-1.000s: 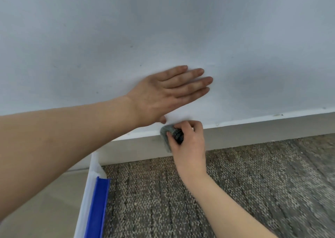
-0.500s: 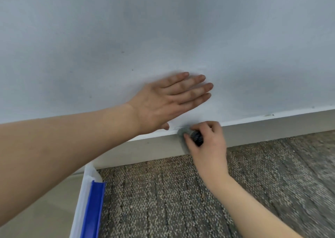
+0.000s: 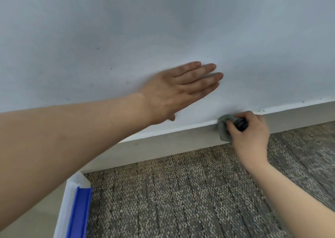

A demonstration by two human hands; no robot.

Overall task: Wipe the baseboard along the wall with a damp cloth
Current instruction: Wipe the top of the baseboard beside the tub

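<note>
Baseboard (image 3: 163, 146) wiped farther right than before, cloth (image 3: 223, 130) gripped in right hand (image 3: 250, 139); left hand (image 3: 174, 94) flat on wall (image 3: 163, 29); more to wipe.

Soft even light, wide-angle edge distortion

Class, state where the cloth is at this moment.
In the head view, right of centre, the cloth is gripped by the right hand against the baseboard, just below the wall.
</note>
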